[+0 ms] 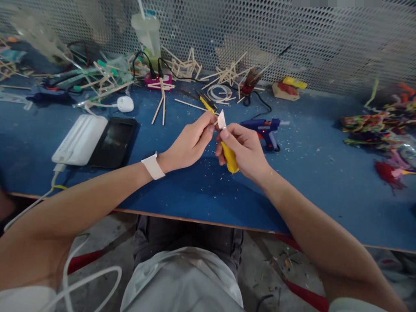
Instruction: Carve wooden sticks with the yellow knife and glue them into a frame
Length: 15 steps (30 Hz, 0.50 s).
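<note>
My right hand (245, 147) is wrapped round the yellow handle of a utility knife (230, 158), its pale blade pointing up and away. Close against the blade, my left hand (194, 138) pinches a small wooden stick (215, 123), mostly hidden by the fingers. Both hands are held above the blue table, nearly touching. Just behind my right hand lies a blue glue gun (264, 128) with a lit red light. A yellow and black cutter (208, 104) lies beyond my left hand.
At the left are a white power bank (79, 138) and a black phone (113, 141). Stick structures (183, 67), a purple socket block (159, 81) and a cup (147, 34) stand along the mesh panel (201, 26). Colourful bundles (373, 125) lie right. Shavings dot the blue table (308, 173).
</note>
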{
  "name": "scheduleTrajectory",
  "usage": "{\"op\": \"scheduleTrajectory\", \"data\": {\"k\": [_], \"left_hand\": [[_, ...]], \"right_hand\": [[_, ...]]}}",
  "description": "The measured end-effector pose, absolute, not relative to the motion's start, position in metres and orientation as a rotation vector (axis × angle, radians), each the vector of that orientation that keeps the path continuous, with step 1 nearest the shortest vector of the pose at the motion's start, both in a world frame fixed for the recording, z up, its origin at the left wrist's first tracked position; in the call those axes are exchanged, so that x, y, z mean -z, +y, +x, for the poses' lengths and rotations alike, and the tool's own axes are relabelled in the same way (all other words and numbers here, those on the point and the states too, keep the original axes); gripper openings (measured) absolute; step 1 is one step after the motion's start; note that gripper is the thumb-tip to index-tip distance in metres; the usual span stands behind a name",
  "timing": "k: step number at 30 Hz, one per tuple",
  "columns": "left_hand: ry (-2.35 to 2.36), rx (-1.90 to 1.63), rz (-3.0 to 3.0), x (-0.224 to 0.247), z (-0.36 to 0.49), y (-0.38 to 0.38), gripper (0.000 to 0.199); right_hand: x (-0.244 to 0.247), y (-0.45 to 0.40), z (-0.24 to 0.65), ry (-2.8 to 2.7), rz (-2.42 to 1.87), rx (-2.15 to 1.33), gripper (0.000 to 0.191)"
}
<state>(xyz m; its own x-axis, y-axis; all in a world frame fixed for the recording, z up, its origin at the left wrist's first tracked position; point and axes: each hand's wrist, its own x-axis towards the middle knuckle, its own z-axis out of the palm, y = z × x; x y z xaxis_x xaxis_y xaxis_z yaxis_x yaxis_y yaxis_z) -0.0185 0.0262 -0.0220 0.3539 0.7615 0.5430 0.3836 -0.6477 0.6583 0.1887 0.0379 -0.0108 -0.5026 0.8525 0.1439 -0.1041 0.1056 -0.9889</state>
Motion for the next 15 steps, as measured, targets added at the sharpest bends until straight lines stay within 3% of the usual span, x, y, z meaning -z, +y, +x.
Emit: {"op": "scheduleTrajectory", "data": {"k": [15], "left_hand": [[0.795, -1.108, 2.271, 0.014, -0.031, 0.037, 0.032]], "right_hand": [[0.015, 0.036, 0.19, -1.708, -0.699, -1.427, 0.05]]}}
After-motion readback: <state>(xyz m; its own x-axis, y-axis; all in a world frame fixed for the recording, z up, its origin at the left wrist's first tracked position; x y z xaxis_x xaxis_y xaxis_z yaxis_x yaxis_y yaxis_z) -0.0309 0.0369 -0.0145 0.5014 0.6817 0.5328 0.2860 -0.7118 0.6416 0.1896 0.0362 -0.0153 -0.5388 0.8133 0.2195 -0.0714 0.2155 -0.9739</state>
